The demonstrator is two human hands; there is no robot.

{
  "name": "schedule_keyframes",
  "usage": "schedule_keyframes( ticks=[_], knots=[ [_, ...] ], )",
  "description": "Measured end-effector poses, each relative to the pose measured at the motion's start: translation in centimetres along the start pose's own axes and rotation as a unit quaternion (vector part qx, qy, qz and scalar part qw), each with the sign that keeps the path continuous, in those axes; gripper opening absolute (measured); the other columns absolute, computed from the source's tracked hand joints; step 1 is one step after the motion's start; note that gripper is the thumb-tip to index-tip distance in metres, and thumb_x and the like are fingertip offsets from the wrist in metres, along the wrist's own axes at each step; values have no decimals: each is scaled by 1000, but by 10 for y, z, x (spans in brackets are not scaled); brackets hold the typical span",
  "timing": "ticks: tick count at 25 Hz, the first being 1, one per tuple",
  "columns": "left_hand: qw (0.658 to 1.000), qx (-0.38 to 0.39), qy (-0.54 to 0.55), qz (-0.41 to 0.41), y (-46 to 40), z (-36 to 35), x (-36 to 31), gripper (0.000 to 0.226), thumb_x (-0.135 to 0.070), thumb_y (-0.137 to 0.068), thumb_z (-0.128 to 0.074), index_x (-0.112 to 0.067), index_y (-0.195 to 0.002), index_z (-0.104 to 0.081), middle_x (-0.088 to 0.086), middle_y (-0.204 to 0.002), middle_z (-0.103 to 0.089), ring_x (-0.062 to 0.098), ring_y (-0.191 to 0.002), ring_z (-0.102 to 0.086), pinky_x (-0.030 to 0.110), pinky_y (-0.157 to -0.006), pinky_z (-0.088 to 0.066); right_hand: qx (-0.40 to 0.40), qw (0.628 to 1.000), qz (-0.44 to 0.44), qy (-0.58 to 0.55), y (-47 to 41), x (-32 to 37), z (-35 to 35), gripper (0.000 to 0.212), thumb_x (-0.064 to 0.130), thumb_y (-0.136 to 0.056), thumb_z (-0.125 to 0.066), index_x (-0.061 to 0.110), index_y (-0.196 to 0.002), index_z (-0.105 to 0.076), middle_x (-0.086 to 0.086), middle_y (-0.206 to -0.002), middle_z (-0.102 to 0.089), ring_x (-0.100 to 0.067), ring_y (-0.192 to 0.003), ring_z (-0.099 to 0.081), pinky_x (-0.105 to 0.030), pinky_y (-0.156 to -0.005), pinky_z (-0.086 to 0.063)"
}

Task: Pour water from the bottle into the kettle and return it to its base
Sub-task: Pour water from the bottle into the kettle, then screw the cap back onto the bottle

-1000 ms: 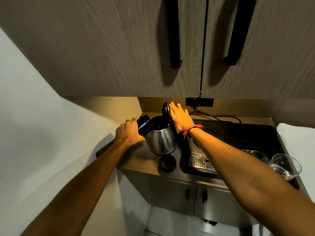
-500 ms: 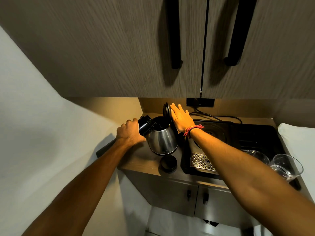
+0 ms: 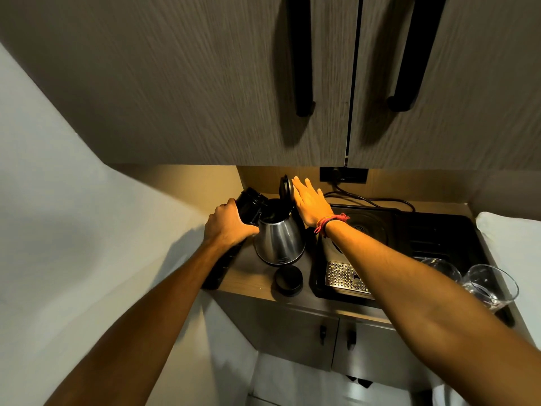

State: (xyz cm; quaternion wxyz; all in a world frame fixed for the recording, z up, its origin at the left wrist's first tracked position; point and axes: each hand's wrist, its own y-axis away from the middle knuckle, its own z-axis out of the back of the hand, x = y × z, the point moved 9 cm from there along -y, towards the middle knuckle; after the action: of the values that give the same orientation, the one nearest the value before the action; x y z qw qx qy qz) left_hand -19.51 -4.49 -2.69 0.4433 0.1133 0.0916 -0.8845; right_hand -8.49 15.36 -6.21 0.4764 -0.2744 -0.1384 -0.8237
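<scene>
A steel kettle [image 3: 280, 240] stands on the wooden counter [image 3: 248, 276], its black lid [image 3: 285, 187] hinged upright. My left hand [image 3: 227, 227] grips a black bottle [image 3: 248, 204], tilted with its end at the kettle's open top. The flat fingers of my right hand [image 3: 310, 202], which wears a red wrist thread, rest against the raised lid. A round black cap [image 3: 288, 281] lies on the counter in front of the kettle. No water stream can be made out in the dim light.
A black tray [image 3: 433, 238] with a round plate and a metal drip grate [image 3: 345, 276] sits right of the kettle. Two glasses [image 3: 489, 285] stand at its right end. A cord [image 3: 366, 199] runs to a wall socket. Cabinet doors hang overhead.
The bottle in my left hand has lifted slightly at the kettle's rim. My right hand stays on the lid.
</scene>
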Motion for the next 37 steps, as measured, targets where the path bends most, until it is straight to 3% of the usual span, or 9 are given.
schedule_keyframes(
  ticks=[4, 8, 13, 16, 20, 25, 28, 33, 37],
  knots=[
    [976, -37, 207, 51, 9, -8, 23, 64, -45, -56, -88, -21, -107, -58, -6, -89, -63, 15, -81, -63, 22, -58, -45, -3, 1000, 2, -2, 0, 0, -1, 52, 37, -106, -18, 22, -156, -20, -3, -166, -14, -29, -154, -7, -57, -122, -9],
    [920, -131, 357, 97, 35, -19, 52, 70, -29, -56, -93, -21, -119, -62, -7, -99, -67, 13, -91, -64, 26, -78, -53, -5, 1000, 1, -19, -1, 2, -2, 52, 37, -106, -19, 21, -155, -22, -4, -166, -16, -30, -154, -8, -59, -121, -9],
    [876, -193, 416, 153, 53, -33, 70, 74, -24, -59, -95, -16, -125, -62, 5, -111, -72, 16, -96, -66, 29, -84, -54, 7, 1000, 6, 17, -4, 0, -4, 50, 34, -105, -24, 16, -151, -28, -9, -163, -24, -34, -153, -12, -63, -119, -13],
    [884, -182, 409, 137, 50, -33, 67, 73, -28, -59, -95, -15, -124, -63, 5, -109, -72, 19, -98, -68, 35, -88, -56, 20, 998, 28, 51, -8, 12, -8, 56, 44, -103, -26, 17, -152, -28, -8, -162, -24, -34, -152, -13, -61, -119, -13],
    [893, -166, 403, 111, 50, -34, 67, 80, -33, -60, -94, -17, -129, -57, 0, -111, -70, 14, -98, -64, 23, -83, -51, 43, 988, 37, 145, -9, 30, -29, 73, 62, -97, -19, 18, -156, -22, -1, -165, -17, -24, -155, -7, -57, -122, -1],
    [899, -143, 401, 102, 47, -38, 70, 85, -37, -63, -93, -16, -133, -51, 4, -119, -68, 19, -107, -64, 10, -75, -45, -2, 973, 109, 205, -3, 52, -31, 73, 60, -98, -14, 18, -157, -12, -1, -167, -7, -22, -155, -1, -55, -123, 3],
    [900, -139, 400, 102, 46, -42, 71, 88, -38, -65, -91, -13, -138, -49, 8, -125, -67, 24, -114, -64, 18, -84, -49, 27, 961, 173, 212, 5, 73, -47, 66, 54, -101, -14, 20, -157, -10, 1, -167, -6, -21, -155, 1, -52, -124, 1],
    [903, -132, 394, 106, 44, -44, 73, 89, -39, -65, -91, -14, -139, -47, 7, -125, -67, 24, -114, -64, 8, -76, -44, 35, 949, 164, 266, 10, 73, -58, 63, 51, -102, -12, 21, -157, -10, 3, -167, -7, -22, -155, 0, -56, -123, 1],
    [903, -124, 397, 106, 45, -45, 73, 91, -38, -65, -91, -15, -139, -44, 7, -126, -65, 24, -114, -63, 19, -83, -48, 58, 943, 164, 284, 10, 74, -60, 64, 52, -101, -12, 21, -157, -7, 2, -167, -1, -24, -155, 1, -58, -123, 1]
  ],
)
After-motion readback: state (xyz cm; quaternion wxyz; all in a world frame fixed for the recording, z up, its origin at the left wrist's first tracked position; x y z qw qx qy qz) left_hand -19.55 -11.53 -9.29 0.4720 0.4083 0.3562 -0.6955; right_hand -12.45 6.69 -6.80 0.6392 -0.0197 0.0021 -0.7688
